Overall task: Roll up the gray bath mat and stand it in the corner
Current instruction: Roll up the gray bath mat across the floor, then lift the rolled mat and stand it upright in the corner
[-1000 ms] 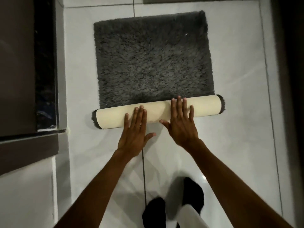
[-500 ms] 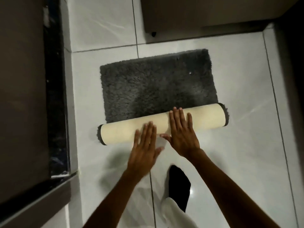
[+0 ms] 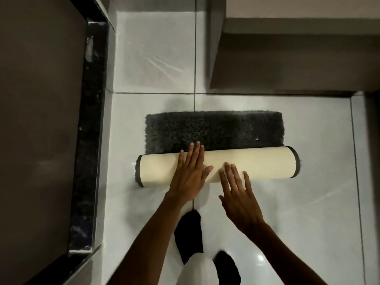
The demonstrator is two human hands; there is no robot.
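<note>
Cream backing: it faces outward on the rolled part of the gray bath mat [image 3: 213, 131], a smooth cylinder lying crosswise on the floor tiles [image 3: 318, 202].
Left hand [image 3: 190, 175]: flat and spread, fingers [image 3: 195, 155] laid over the top of the roll with the tips at its far edge, palm pressing on it, nothing gripped.
Right hand [image 3: 239, 194]: also open and flat, fingertips [image 3: 231, 171] just touching the near side of the roll, palm hanging over the tile.
Unrolled part: a short strip of shaggy dark pile lies flat beyond the roll.
Roll ends: dark gray edging rings each end, with tufts of pile showing.
Surroundings: a dark speckled stone ledge [image 3: 90, 120] runs along the left, close to the roll's left end; a beige cabinet base [image 3: 298, 58] stands past the mat's far edge.
Below the arms: two feet in black socks [image 3: 190, 233] stand on the glossy pale tiles, near the roll.
</note>
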